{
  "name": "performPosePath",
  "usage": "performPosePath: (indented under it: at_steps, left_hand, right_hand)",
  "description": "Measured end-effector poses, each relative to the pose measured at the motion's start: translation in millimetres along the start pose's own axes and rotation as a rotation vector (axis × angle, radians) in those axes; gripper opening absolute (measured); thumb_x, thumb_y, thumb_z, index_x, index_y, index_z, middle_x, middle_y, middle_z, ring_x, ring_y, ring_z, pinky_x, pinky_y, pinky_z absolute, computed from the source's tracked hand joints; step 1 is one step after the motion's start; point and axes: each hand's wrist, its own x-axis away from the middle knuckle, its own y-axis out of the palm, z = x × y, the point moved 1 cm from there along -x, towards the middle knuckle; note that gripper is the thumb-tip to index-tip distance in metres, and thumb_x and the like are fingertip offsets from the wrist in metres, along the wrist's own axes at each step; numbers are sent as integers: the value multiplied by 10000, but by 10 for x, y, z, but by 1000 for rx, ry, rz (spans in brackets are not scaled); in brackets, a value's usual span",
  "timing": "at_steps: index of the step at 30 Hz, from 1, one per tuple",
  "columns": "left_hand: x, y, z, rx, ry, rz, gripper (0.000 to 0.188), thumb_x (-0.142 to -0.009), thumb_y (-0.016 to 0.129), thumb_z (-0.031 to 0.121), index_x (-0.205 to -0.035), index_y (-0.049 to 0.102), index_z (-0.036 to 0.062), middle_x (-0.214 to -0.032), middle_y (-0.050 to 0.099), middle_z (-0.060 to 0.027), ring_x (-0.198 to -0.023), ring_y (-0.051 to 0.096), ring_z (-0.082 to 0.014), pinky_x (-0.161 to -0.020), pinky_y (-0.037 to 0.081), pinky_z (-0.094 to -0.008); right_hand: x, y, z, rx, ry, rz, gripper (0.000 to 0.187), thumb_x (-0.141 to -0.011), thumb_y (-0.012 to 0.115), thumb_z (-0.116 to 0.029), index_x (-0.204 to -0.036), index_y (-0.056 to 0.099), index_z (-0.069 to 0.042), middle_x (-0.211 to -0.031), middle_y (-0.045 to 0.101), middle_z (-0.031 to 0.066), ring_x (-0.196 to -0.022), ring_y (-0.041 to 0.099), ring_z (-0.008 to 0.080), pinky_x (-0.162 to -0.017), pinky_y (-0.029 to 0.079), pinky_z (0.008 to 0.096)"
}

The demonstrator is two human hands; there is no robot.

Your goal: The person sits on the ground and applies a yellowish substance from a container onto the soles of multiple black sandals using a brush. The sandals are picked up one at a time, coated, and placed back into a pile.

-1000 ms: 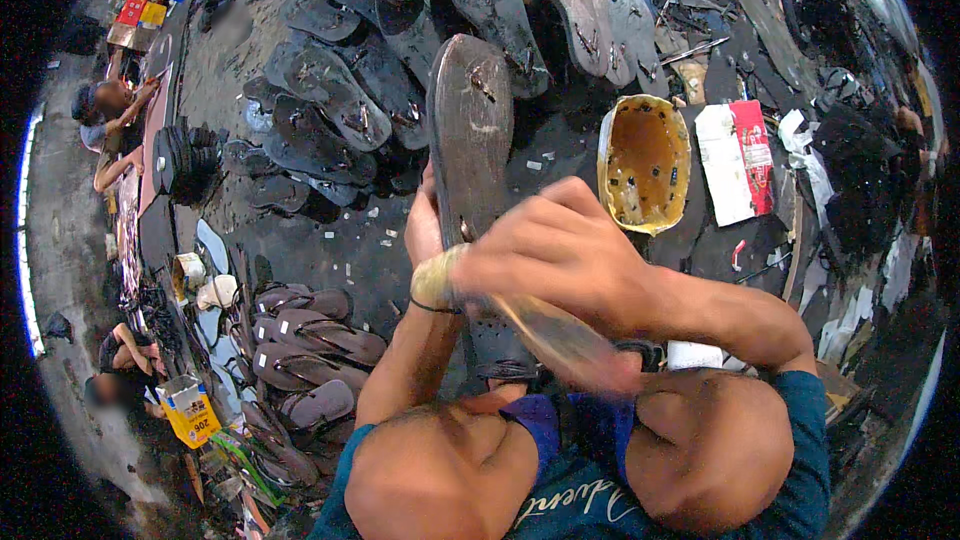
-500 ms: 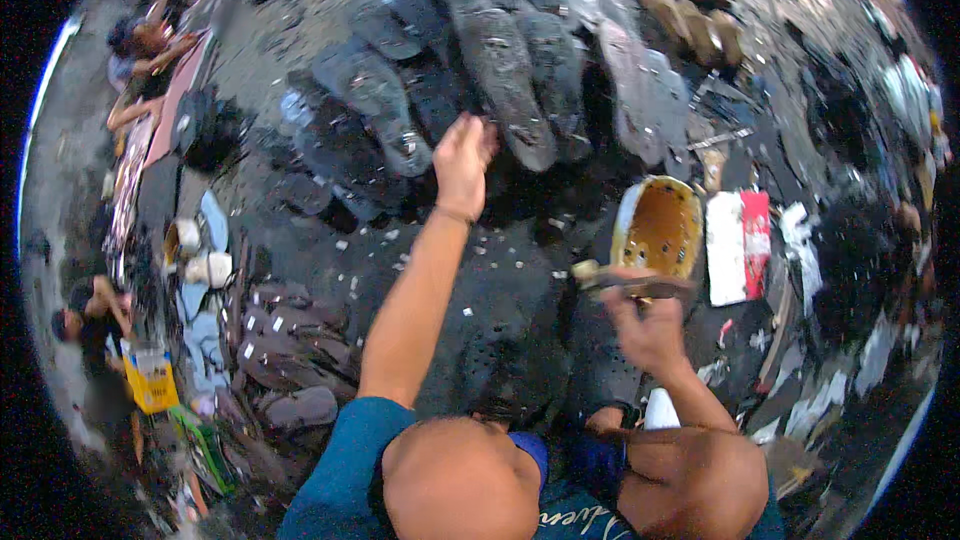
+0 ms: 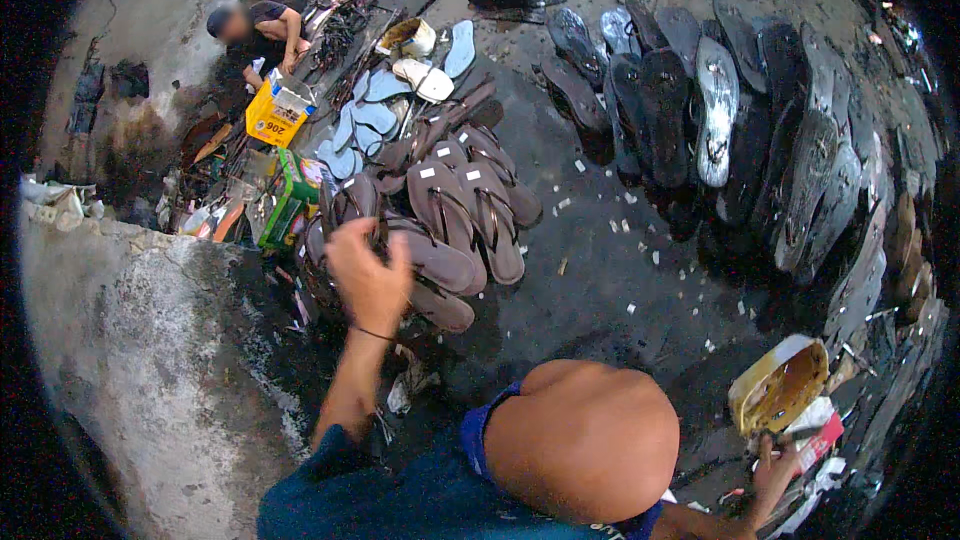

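My left hand (image 3: pixel 368 270) is over the near end of a heap of brown flip-flops (image 3: pixel 445 210), several with small white labels. Its thumb stands apart from the fingers, and no held thing shows in it; whether it touches a flip-flop, I cannot tell. Down at the lower right, my right hand (image 3: pixel 775 470) is closed beside a yellowish oval basin (image 3: pixel 750 402) with brown residue inside. Something dark shows at its fingers, too small to name. Dark shoe soles (image 3: pixel 665 120) lie in rows at the far right, one of them shiny (image 3: pixel 716 110).
Light blue sole pieces (image 3: pixel 375 115) lie beyond the flip-flops, near a white tub (image 3: pixel 408 38). A yellow box (image 3: pixel 278 112) and a green box (image 3: pixel 292 198) stand left of them. Another person (image 3: pixel 262 35) sits at the far left. A concrete ledge (image 3: pixel 150 320) fills the near left.
The view has swung left. My left hand has gone from the dark soles to the brown flip-flops. My right hand, earlier holding a stick-like tool over the basin, is now beside it.
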Motion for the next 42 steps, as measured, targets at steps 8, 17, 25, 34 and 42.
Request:
performPosePath:
  at_steps: [8, 17, 25, 34, 42]
  left_hand:
    - [-342, -166, 5, 339, -93, -386, 234, -803, 734, 129, -995, 667, 13, -857, 617, -125, -819, 586, -324, -724, 468, -441]
    - [1396, 1001, 1847, 790, 639, -834, 467, -821, 758, 163, -1263, 648, 63, -948, 583, -105, -912, 566, -313, -857, 486, -409]
    - [1339, 1528, 2207, 1005, 891, -1084, 684, -865, 726, 341, -1426, 516, 11, -1568, 349, -244, -1468, 307, -427, -1183, 292, -487]
    - [704, 1178, 3119, 1820, -622, -1721, 478, -1035, 455, 386, -1300, 617, 23, -1215, 685, -88, -1033, 678, -221, -911, 551, -369]
    - [659, 986, 3360, 1952, -416, -1605, 495, -1066, 399, 375, -1394, 524, 25, -1302, 637, -116, -1097, 665, -252, -953, 551, -395]
  right_hand:
    - [247, -41, -598, -135, -47, 313, 327, -936, 698, -228, -1118, 683, 44, -984, 702, 192, -904, 636, 299, -768, 484, 402]
    - [442, -151, -1194, -60, 96, 122, 277, -908, 675, -190, -1132, 667, -29, -985, 701, 224, -921, 677, 421, -811, 524, 461]
    - [666, 123, -1001, 7, 58, 243, 261, -890, 724, -219, -1021, 688, 4, -762, 671, 163, -671, 639, 297, -638, 496, 396]
    - [368, -233, -2213, -857, -330, 183, 224, -870, 757, -101, -1072, 692, -28, -1050, 710, 127, -977, 692, 255, -843, 546, 371]
    - [42, 103, -2621, -484, -784, 320, 240, -861, 748, -90, -1096, 708, -70, -1019, 724, 112, -961, 688, 294, -827, 533, 394]
